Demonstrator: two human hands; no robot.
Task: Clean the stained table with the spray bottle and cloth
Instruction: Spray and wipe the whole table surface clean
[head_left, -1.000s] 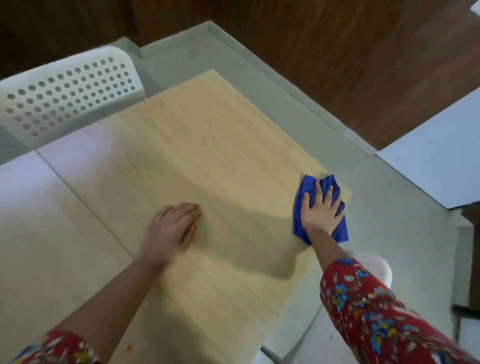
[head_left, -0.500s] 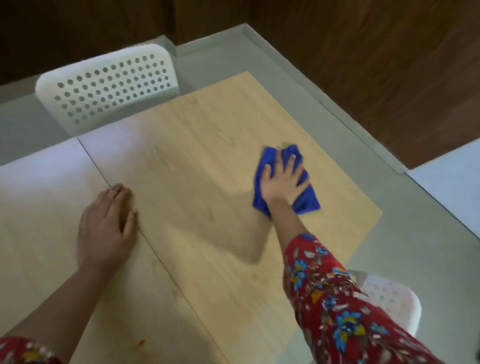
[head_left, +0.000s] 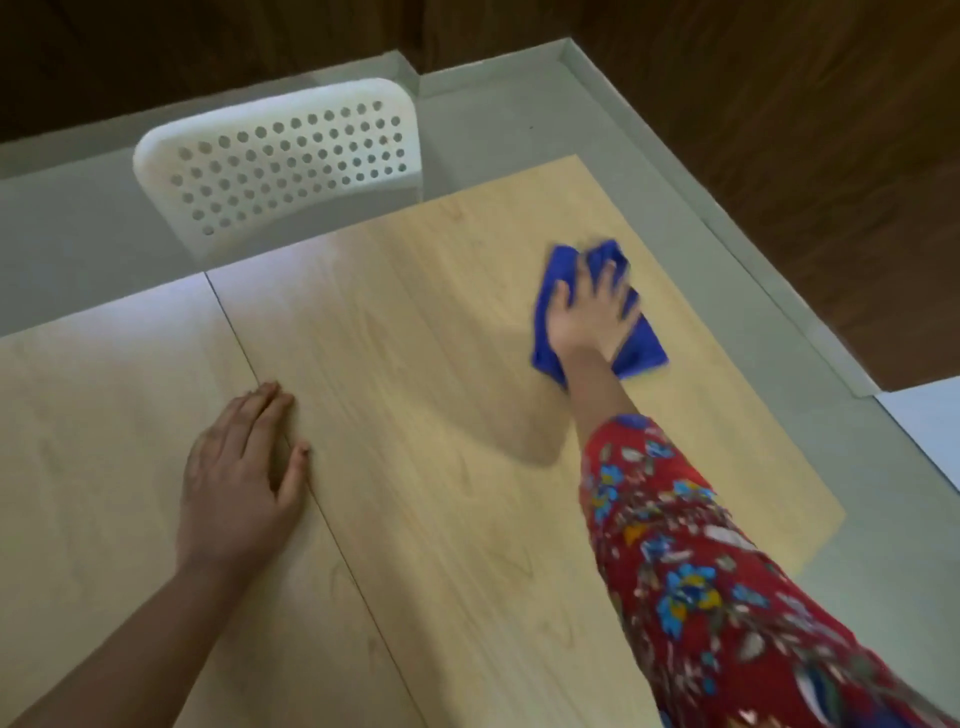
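Now the blue cloth (head_left: 641, 353) is lying flat on the far right part of the table (head_left: 415, 415), directly under your right hand (head_left: 592, 312), which is pressing it with fingers spread, its long side running along your forearm. Your left hand (head_left: 239, 478) is resting flat, fingers together, well apart at the seam to the left. A white perforated chair (head_left: 280, 161) is standing beyond the far edge; no spray bottle is showing.

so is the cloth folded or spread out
Folded, loosely: the cloth lies as a small rumpled pad under the flat right hand on the table.
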